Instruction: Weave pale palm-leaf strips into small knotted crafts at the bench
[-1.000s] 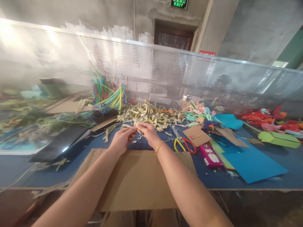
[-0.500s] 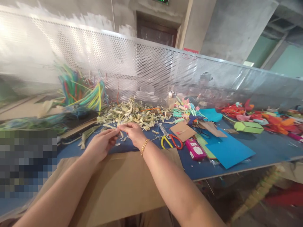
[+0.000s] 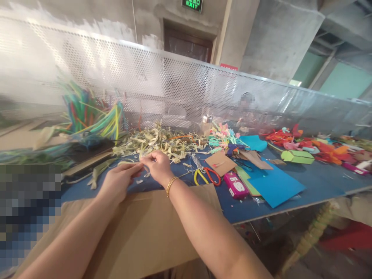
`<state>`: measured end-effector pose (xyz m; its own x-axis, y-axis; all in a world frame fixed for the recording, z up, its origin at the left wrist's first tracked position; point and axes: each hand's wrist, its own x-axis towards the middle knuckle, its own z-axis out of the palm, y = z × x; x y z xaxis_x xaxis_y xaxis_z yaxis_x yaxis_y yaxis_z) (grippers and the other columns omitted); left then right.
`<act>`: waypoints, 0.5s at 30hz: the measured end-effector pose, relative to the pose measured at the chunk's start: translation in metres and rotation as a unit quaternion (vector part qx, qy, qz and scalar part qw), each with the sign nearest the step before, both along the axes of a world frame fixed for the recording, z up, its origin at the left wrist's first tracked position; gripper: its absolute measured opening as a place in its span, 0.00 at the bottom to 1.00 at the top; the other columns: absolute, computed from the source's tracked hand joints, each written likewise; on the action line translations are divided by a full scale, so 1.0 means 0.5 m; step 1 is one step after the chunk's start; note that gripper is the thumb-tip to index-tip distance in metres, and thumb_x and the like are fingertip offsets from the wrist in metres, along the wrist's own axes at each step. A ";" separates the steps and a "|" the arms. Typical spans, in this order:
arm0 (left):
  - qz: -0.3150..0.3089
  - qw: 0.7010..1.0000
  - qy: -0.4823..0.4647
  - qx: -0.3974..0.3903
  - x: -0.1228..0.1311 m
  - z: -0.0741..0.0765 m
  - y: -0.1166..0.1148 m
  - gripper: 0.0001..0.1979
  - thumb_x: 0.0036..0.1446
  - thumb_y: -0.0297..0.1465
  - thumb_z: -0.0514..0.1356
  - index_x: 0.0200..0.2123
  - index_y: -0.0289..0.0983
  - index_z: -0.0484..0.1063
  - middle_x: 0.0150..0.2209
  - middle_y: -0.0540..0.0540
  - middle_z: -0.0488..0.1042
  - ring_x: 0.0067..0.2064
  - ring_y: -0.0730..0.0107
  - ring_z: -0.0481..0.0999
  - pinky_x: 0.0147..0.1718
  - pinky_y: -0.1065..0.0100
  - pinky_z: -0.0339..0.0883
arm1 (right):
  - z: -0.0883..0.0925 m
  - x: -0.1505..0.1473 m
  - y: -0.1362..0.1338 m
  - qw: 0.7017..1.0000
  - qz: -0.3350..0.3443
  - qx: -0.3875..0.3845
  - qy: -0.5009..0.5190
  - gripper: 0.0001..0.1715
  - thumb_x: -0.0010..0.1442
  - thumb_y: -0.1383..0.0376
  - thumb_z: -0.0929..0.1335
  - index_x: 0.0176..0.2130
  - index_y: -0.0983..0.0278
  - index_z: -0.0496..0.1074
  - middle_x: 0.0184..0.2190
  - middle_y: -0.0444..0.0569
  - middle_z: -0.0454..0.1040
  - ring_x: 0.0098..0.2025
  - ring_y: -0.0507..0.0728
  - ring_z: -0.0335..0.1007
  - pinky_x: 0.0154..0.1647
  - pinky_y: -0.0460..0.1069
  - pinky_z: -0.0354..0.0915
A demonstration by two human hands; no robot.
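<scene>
My left hand (image 3: pixel 119 179) and my right hand (image 3: pixel 158 164) meet at the fingertips, just in front of a heap of pale, dry husk-like strips (image 3: pixel 158 141). Both are closed in a pinch; what lies between the fingers is too small to make out. A gold chain bracelet (image 3: pixel 171 186) circles my right wrist. Beneath my forearms a sheet of brown cardboard (image 3: pixel 151 232) reaches over the table's near edge. To the right of my right hand lie scissors (image 3: pixel 207 176) with one yellow and one orange handle loop.
On the blue tabletop (image 3: pixel 319 182) are a magenta pack (image 3: pixel 236 185), blue paper (image 3: pixel 276 186), a brown card (image 3: pixel 220 162), a green paper box (image 3: pixel 298 156) and red-orange pieces (image 3: pixel 334 152). Colourful strands (image 3: pixel 90 112) stand at left. A perforated metal screen (image 3: pixel 186 85) runs behind.
The view has tilted up and swung slightly right, so the exit sign shows more fully. My hands stay together in the same pinch, with little visible change.
</scene>
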<state>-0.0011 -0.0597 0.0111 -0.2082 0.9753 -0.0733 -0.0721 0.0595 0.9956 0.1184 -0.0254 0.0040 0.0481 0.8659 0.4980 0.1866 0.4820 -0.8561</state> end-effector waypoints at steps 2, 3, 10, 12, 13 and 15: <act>0.000 1.000 0.005 0.004 -0.001 -0.002 0.002 0.23 0.28 0.38 0.72 0.29 0.30 0.76 0.26 0.45 0.74 0.27 0.75 0.65 0.19 0.76 0.50 | 0.002 0.001 -0.001 1.000 0.002 -0.014 0.006 0.09 0.51 0.64 0.71 0.22 0.64 0.72 0.23 0.41 0.69 0.30 0.49 0.66 0.37 0.44 0.62; -0.002 1.000 0.009 0.008 -0.002 -0.004 0.003 0.24 0.28 0.39 0.72 0.29 0.30 0.76 0.26 0.46 0.73 0.27 0.75 0.66 0.20 0.76 0.51 | 0.003 0.000 -0.001 1.000 -0.005 -0.025 0.010 0.09 0.51 0.64 0.71 0.21 0.64 0.72 0.23 0.40 0.69 0.29 0.49 0.66 0.36 0.44 0.62; 0.010 1.000 0.006 0.002 -0.004 -0.005 0.003 0.26 0.26 0.42 0.72 0.28 0.31 0.75 0.24 0.49 0.72 0.26 0.78 0.65 0.20 0.78 0.53 | 0.007 -0.009 -0.002 0.998 0.007 -0.038 0.053 0.09 0.49 0.65 0.71 0.21 0.64 0.72 0.22 0.40 0.71 0.28 0.49 0.67 0.35 0.44 0.63; -0.007 1.000 0.021 -0.002 -0.004 -0.004 0.002 0.26 0.27 0.43 0.72 0.29 0.32 0.76 0.25 0.48 0.73 0.26 0.78 0.65 0.19 0.78 0.53 | 0.004 -0.008 0.002 0.996 -0.008 -0.065 0.067 0.09 0.49 0.65 0.71 0.21 0.64 0.72 0.21 0.41 0.71 0.28 0.49 0.68 0.34 0.44 0.63; -0.017 0.999 0.030 -0.007 -0.004 -0.003 0.003 0.26 0.28 0.44 0.71 0.30 0.32 0.76 0.27 0.47 0.74 0.26 0.77 0.66 0.18 0.78 0.53 | 0.000 -0.007 0.006 0.994 -0.006 -0.075 0.073 0.09 0.49 0.64 0.71 0.21 0.64 0.72 0.21 0.41 0.71 0.27 0.49 0.68 0.33 0.43 0.63; -0.038 0.998 0.043 -0.014 -0.001 -0.002 0.003 0.25 0.31 0.45 0.71 0.30 0.33 0.76 0.32 0.45 0.76 0.28 0.75 0.70 0.18 0.78 0.55 | -0.010 -0.005 0.017 0.991 0.005 -0.098 0.089 0.08 0.49 0.63 0.71 0.22 0.64 0.73 0.22 0.41 0.72 0.27 0.49 0.68 0.32 0.43 0.63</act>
